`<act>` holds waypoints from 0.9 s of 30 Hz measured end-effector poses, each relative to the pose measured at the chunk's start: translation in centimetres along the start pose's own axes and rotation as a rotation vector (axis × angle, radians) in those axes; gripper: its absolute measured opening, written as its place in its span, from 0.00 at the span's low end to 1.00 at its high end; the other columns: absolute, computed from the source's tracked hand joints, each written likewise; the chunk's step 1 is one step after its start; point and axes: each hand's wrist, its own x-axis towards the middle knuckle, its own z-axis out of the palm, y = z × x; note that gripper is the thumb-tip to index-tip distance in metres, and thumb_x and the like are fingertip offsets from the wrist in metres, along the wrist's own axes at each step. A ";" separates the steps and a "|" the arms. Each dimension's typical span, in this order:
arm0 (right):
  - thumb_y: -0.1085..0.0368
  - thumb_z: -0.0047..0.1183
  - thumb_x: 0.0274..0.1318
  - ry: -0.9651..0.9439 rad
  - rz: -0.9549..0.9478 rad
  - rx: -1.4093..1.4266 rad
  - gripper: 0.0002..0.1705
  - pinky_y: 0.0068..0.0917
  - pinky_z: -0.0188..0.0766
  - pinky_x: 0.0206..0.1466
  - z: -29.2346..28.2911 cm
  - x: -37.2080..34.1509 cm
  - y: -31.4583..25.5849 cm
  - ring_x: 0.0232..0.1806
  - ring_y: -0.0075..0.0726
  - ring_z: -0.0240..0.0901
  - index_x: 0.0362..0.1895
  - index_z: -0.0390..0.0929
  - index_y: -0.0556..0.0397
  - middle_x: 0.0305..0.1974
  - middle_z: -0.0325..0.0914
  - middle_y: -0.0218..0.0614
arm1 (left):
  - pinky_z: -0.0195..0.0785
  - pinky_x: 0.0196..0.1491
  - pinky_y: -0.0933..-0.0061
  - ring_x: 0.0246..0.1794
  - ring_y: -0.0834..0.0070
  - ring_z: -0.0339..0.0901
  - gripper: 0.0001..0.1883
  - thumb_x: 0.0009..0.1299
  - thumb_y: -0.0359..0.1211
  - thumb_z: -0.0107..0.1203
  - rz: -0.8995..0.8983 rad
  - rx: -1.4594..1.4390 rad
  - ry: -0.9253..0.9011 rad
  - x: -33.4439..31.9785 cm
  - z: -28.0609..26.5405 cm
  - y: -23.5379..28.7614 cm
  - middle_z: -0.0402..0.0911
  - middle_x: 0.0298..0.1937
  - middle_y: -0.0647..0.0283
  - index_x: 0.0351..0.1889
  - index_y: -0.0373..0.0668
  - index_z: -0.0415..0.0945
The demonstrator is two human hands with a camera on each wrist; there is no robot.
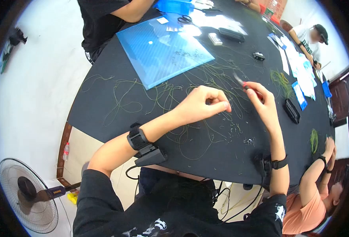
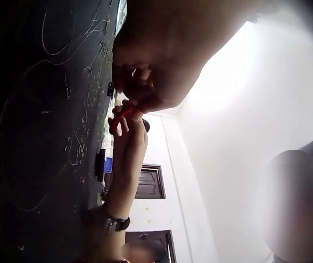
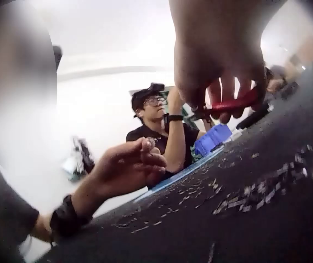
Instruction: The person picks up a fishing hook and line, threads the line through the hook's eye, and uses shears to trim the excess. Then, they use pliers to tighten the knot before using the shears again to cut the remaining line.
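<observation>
My right hand holds a pair of red-handled snips, fingers round the handle. Their metal tip is blurred and points away from me, toward the left. My left hand hovers over the table just left of the snips, its fingers curled. Thumb and forefinger pinch a tiny thing whose kind I cannot tell. Beneath both hands lie loose green cords in loops and tangles. Small pale clippings are scattered between my forearms, with a denser pile nearer the right arm.
A clear blue folder lies ahead on the black table. Black scissors, a black case, a second case and a green cord bundle lie around. Other people sit at the table. A fan stands at left.
</observation>
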 end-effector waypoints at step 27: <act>0.48 0.47 0.54 -0.234 -0.353 -0.347 0.24 0.44 0.67 0.50 16.1 32.0 -0.4 0.43 0.55 0.74 0.39 0.79 0.56 0.39 0.77 0.53 | 0.56 0.24 0.80 0.18 0.87 0.64 0.09 0.65 0.34 0.54 0.057 -0.346 -1.150 -1.7 0.4 0.6 0.78 0.21 0.69 0.28 0.39 0.80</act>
